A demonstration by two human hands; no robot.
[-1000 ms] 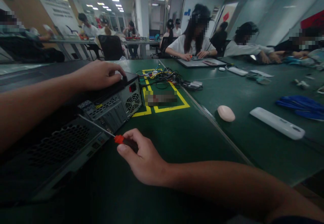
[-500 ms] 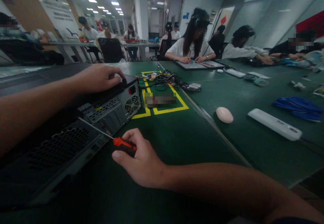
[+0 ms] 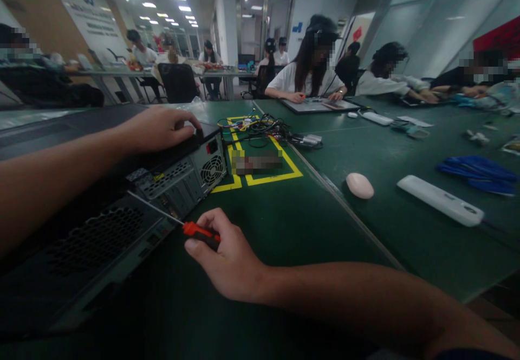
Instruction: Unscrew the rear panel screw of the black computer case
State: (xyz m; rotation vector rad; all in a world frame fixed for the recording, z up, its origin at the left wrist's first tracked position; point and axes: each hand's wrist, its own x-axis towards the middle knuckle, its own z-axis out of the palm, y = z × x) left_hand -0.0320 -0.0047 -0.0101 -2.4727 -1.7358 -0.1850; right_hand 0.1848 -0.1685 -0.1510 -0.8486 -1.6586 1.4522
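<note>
A black computer case (image 3: pixel 93 113) with a grey metal back panel (image 3: pixel 184 181) lies at the left. My left hand (image 3: pixel 156 127) rests on its top near the rear corner, thumb and index finger apart; its other fingers are partly hidden. Low in front of the panel, my right hand (image 3: pixel 229 259) is closed round the orange and black handle of a screwdriver (image 3: pixel 201 234). The thin shaft points up and left, its tip by the rear edge of the case. Whether the tip sits in a screw is too small to tell.
Tangled cables (image 3: pixel 270 127) lie behind the case, by yellow tape (image 3: pixel 280 176) and a blurred item. Farther right are a pale mouse (image 3: pixel 359 185), a white power strip (image 3: pixel 441 200) and a blue bundle (image 3: pixel 477 173). A person (image 3: pixel 311 72) works across the green table (image 3: pixel 325 230).
My right hand and the screwdriver have shifted very slightly right and down. My left hand stays on the case. The person opposite has moved a hand a little to the right.
</note>
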